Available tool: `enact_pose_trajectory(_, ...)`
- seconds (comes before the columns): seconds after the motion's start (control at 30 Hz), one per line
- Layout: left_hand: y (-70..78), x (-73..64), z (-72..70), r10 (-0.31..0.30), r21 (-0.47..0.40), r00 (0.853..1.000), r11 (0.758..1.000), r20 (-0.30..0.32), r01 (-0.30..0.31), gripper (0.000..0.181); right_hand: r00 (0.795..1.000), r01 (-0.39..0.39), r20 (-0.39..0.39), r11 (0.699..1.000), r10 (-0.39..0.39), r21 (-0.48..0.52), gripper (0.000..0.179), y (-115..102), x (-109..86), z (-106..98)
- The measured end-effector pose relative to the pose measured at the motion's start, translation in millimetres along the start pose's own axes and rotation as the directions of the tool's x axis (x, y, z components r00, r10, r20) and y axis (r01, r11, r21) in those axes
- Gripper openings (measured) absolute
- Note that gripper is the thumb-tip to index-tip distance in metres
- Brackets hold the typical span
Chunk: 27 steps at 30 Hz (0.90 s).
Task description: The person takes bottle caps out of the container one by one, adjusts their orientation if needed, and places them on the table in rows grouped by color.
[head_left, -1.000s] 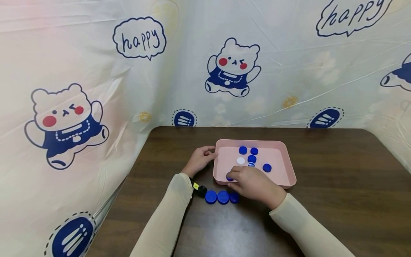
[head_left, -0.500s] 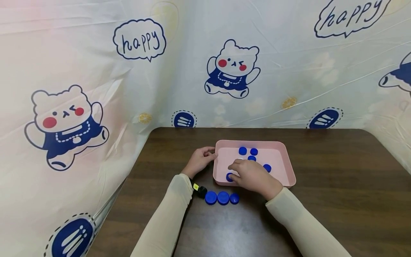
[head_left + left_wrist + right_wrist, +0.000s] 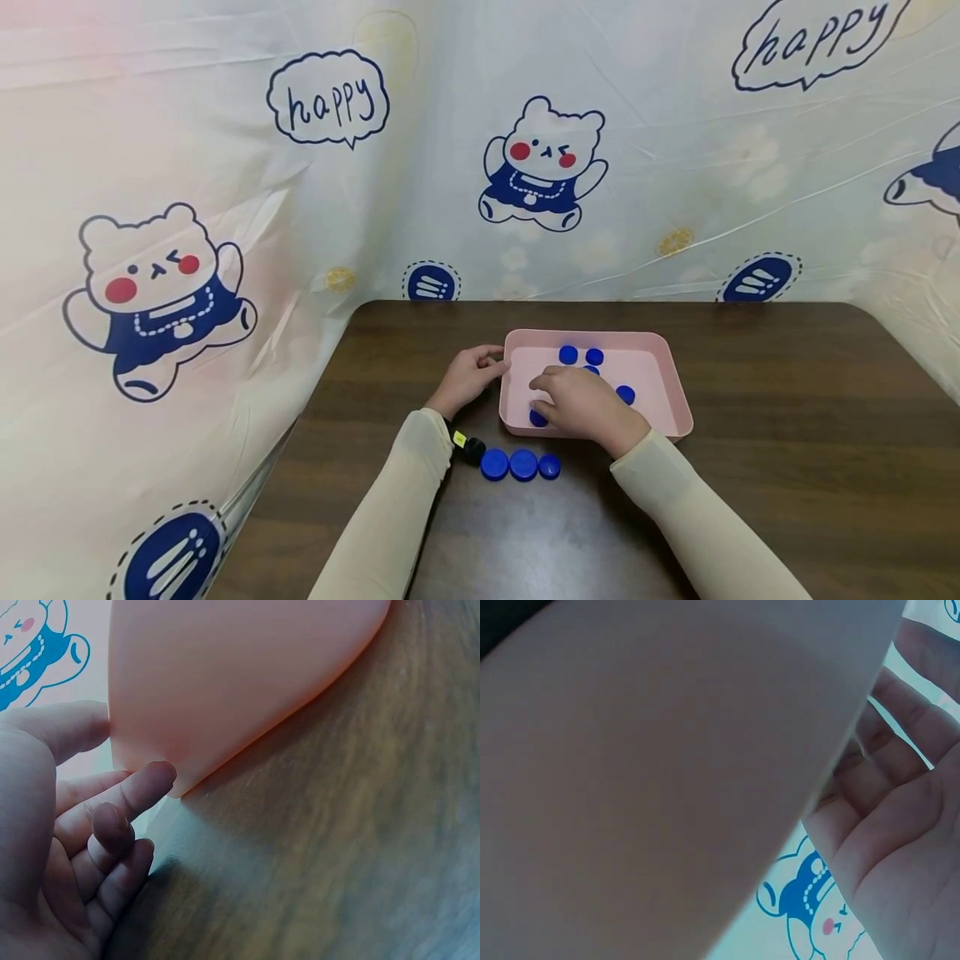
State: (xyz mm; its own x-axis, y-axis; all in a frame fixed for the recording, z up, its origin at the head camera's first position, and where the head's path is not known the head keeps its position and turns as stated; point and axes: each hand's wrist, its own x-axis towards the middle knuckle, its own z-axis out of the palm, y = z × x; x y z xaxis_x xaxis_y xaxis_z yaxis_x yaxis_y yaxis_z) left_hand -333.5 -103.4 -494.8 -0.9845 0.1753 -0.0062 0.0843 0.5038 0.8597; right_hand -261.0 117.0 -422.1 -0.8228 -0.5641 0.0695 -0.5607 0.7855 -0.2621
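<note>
My left hand (image 3: pixel 467 379) is at the left end of a shallow pink tray (image 3: pixel 675 421). In the left wrist view its thumb passes behind the tray's wall (image 3: pixel 247 667) while a finger rests against the outside, so it pinches the wall. Over the tray's left part hovers my right hand (image 3: pixel 588 404), thumb and forefinger apart, nothing visible between them. Just below its thumb lies a blue bottle cap (image 3: pixel 537 417). Further blue caps (image 3: pixel 567 355) lie at the tray's back, and one cap (image 3: pixel 626 394) lies right of the hand. The right wrist view is largely blocked.
In front of the tray, three blue bottle caps (image 3: pixel 523 465) stand in a row on the dark wooden table (image 3: pixel 787 467). A black wrist device (image 3: pixel 473 451) on my left wrist is close to the row. A printed cloth (image 3: pixel 660 150) hangs behind the table.
My right hand has drawn away from the blue cap at the tray's front left and moved slightly back, now covering the white cap seen earlier. The left hand stays on the tray.
</note>
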Motion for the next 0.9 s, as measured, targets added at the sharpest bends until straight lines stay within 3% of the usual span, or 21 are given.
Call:
enact_pose_trajectory(0.4, -0.2, 0.3, 0.6, 0.009, -0.005, 1.0, 1.0, 0.004, -0.009, 0.041, 0.999, -0.033, 0.023, 0.999, 0.033, 0.024, 0.034, -2.2, 6.2, 1.2)
enact_pose_trajectory(0.9, 0.1, 1.2, -0.5, 0.011, 0.01, 1.0, 1.0, 0.007, -0.011, 0.043, 0.997, 0.0, 0.072, 1.0, 0.001, -0.014, 0.03, -8.4, 16.4, 8.4)
